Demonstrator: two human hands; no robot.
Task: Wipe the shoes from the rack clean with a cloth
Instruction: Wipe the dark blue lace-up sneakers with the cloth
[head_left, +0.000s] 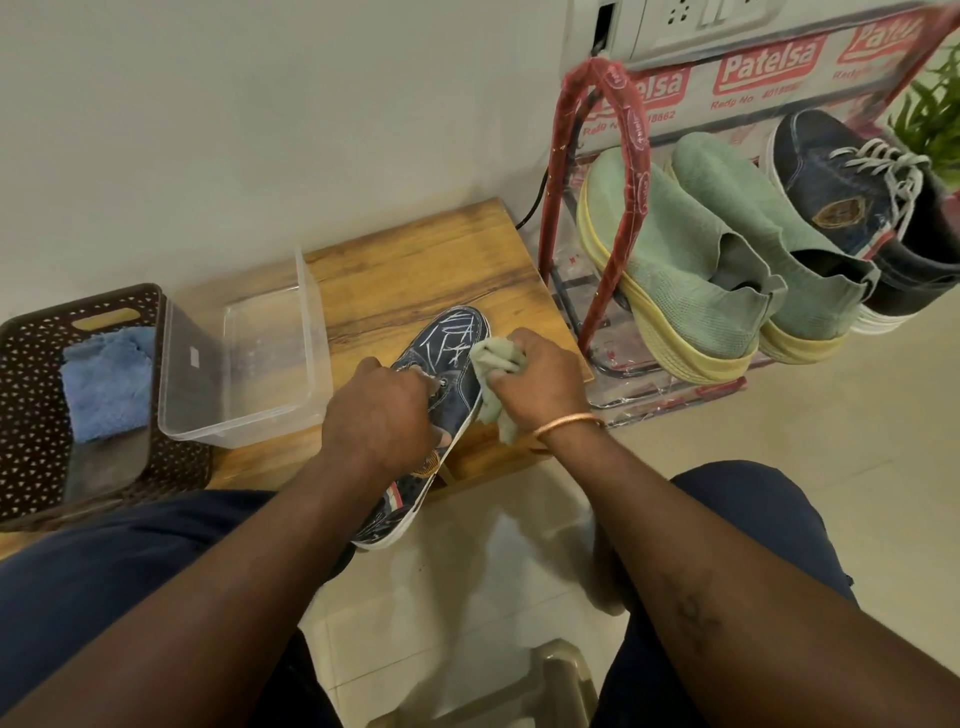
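Observation:
A dark blue denim shoe (457, 343) with white scribble marks lies on the wooden board (410, 270), its heel hanging over the front edge. My left hand (382, 415) grips the shoe over its laces. My right hand (540, 376) holds a pale green cloth (493, 358) bunched against the shoe's right side. On the red shoe rack (631, 140) to the right stand two mint green slip-on shoes (691, 270) and the matching denim shoe (852, 202).
A clear plastic tub (244, 358) sits on the board's left part. Left of it stands a dark perforated basket (31, 395) with a blue cloth (106, 382) inside. A wall runs behind. A stool's top (550, 680) shows between my knees.

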